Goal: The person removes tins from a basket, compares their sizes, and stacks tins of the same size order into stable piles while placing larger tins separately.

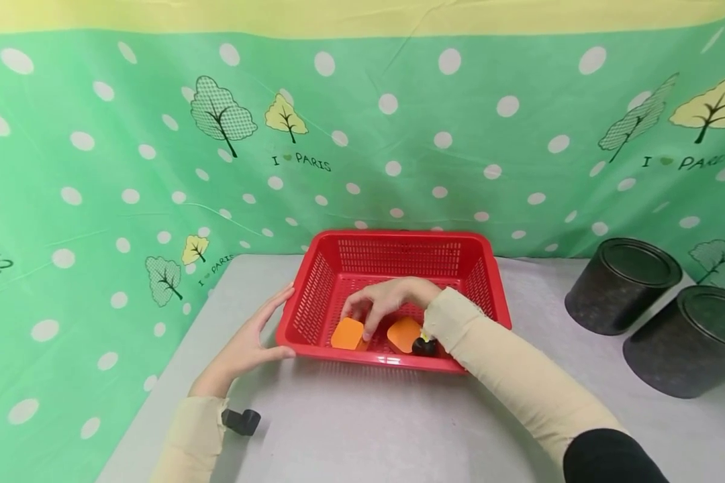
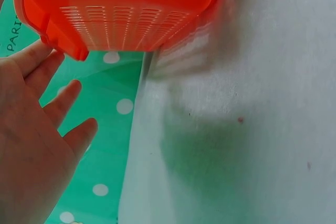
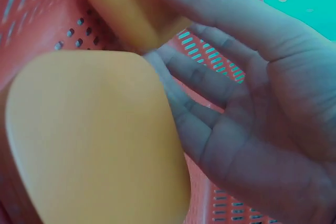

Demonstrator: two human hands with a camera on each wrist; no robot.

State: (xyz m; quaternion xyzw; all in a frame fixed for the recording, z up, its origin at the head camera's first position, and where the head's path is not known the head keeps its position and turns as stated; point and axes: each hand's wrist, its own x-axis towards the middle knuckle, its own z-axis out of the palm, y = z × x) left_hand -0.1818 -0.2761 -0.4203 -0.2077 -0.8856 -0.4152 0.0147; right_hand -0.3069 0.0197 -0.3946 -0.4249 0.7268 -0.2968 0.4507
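A red plastic basket point(image 1: 350, 355) with slotted walls stands on the table. My left hand point(image 1: 244, 352) rests against its left end with straight fingers. In the left wrist view, the fingers of that hand point(image 2: 39, 114) are spread, and the upper ones touch the rim. Inside the basket, my right hand point(image 1: 389, 300) holds an orange block point(image 1: 347, 333) with rounded corners near the front left. The right wrist view shows the thumb on this block point(image 3: 123, 3) and fingers behind it. A second orange block point(image 1: 402, 335) lies to its right, partly hidden by the wrist camera.
Two dark lidded cans point(image 1: 622, 288) stand on the table's right side. The grey-white table point(image 1: 362, 429) extends in front of the basket. Behind it hangs a green dotted cloth point(image 1: 362, 134), which also runs along the left side.
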